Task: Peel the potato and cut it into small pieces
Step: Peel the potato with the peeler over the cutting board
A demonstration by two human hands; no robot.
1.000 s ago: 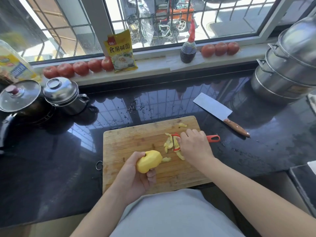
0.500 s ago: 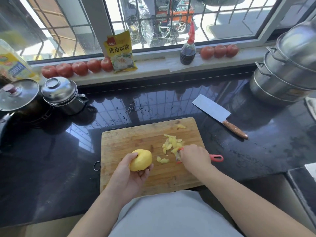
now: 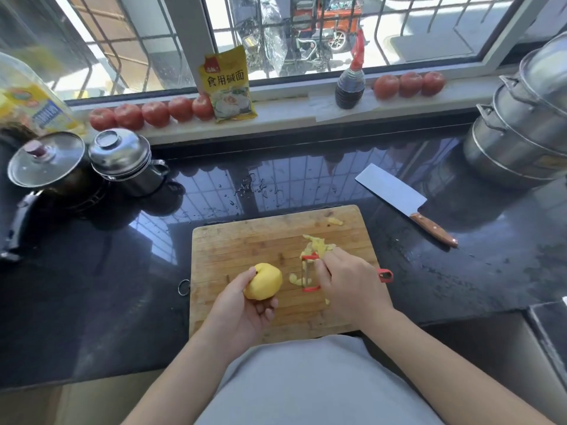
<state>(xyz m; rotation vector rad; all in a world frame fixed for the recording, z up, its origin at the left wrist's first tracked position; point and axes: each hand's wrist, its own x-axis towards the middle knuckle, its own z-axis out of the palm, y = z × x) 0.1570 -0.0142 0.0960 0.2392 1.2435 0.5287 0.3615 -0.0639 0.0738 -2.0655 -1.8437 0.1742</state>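
Head view, near to far. Left hand (image 3: 242, 305) is closed around the potato (image 3: 264, 281), mostly bare yellow, over the near-left part of the board (image 3: 245, 240). Right hand (image 3: 352, 289) is clamped on the red peeler (image 3: 310, 274), whose blade stands just right of the potato; its handle end juts past the board's right edge. Peelings (image 3: 317, 245) lie beside and beyond the peeler, 1 scrap near the far edge. Bare board lies left of and beyond the potato. Board's near edge sits at the counter (image 3: 92, 302) lip; dark counter is open to the left. Cleaver (image 3: 395, 194) lies right of the board, apart from it. 2 lidded pots (image 3: 122, 161) stand far left, stacked steamers (image 3: 521, 127) far right; contents hidden. Tomatoes (image 3: 153, 113), a packet (image 3: 228, 87) and a bottle (image 3: 349, 84) line the sill.
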